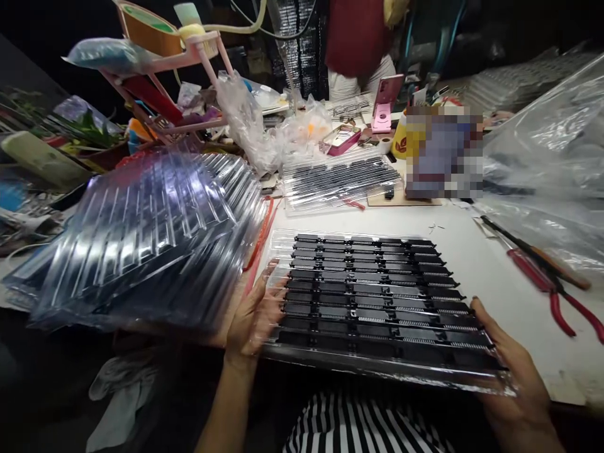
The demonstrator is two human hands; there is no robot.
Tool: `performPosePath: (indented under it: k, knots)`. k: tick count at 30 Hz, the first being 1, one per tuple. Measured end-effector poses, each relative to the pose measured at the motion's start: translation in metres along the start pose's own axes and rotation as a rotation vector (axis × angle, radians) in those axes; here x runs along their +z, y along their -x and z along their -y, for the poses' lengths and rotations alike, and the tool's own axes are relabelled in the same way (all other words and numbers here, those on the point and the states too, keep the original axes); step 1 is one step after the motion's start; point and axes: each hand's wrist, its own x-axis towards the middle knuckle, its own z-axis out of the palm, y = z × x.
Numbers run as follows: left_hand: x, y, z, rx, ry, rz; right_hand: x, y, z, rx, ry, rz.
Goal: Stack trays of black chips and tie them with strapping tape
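A clear plastic tray [330, 360] spans the space between my two hands at the table's front edge. Rows of black connector-like parts [372, 280] with fine metal pins fill it. My left hand [257, 314] grips the tray's left side, its fingers partly seen through the plastic. On the opposite side, my right hand [512, 365] holds the right edge near the front corner, thumb along the rim; its other fingers are hidden underneath. The tray's front edge juts out over my striped clothing [368, 425].
Stacked clear ribbed trays [141, 245] lie at the left. Behind sits another filled tray [342, 179]. Red-handled pliers [552, 283] rest at the right, near a large plastic bag [557, 157]. A pink phone stand [383, 116] and a cluttered pink rack [202, 47] stand farther back.
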Motion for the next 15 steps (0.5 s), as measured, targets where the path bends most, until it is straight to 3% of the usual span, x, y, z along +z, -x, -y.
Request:
performPosePath:
  k: [8, 11, 15]
  knots:
    - [0.0031, -0.0004, -0.0014, -0.023, -0.013, -0.069, -0.0034, -0.0036, 0.0045, 0.190, -0.043, 0.394]
    - [0.0006, -0.0004, -0.0006, -0.050, 0.026, -0.113, -0.0018, -0.0021, 0.0072, 0.260, -0.086, 0.430]
    - [-0.0013, -0.0032, 0.0012, -0.064, 0.121, -0.107, -0.0028, 0.0001, 0.0077, 0.238, -0.153, 0.455]
